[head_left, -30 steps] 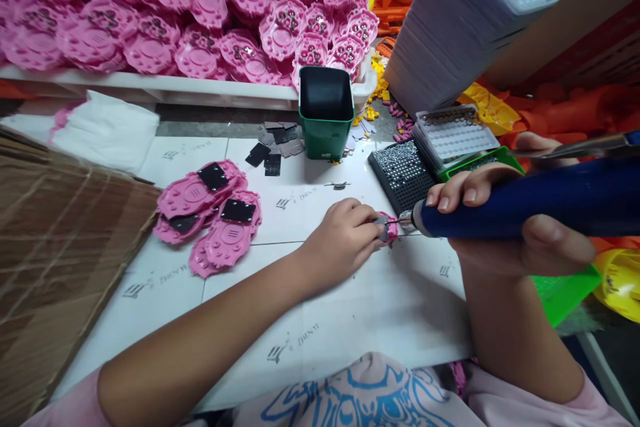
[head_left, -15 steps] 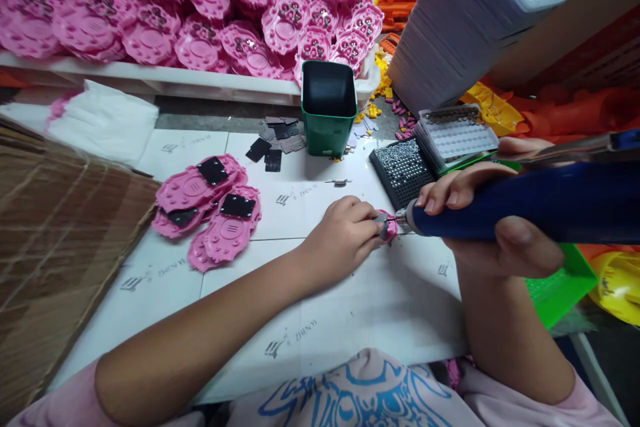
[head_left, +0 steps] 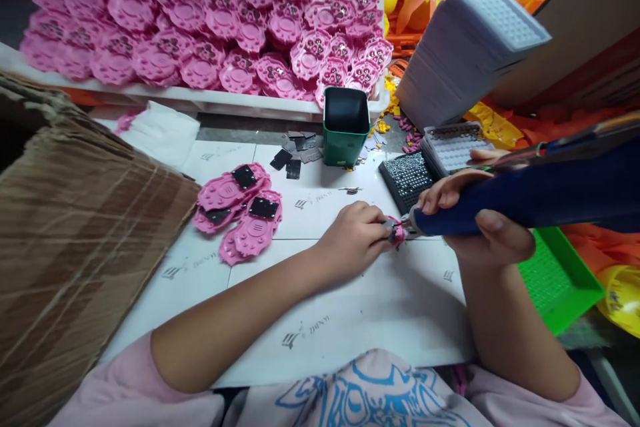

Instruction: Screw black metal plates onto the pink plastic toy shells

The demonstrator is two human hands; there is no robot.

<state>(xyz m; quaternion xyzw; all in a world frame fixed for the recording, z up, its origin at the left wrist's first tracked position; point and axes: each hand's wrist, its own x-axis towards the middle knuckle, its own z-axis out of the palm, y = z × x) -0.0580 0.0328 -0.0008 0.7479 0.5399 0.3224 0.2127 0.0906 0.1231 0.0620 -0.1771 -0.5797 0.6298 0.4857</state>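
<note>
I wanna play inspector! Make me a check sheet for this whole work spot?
Surface: white sheeting with printed marks, a few dark specks.
Job's things: small pink part at the blue tool's tip; pink pieces with black plates piled left.
Clutter: loose dark plates beside the green cup.
Hands: left hand pinches the small part; right hand grips the tool.
Cables: nothing seen.
Surroundings: cardboard box left, green tray right, crate of pink pieces behind.
</note>
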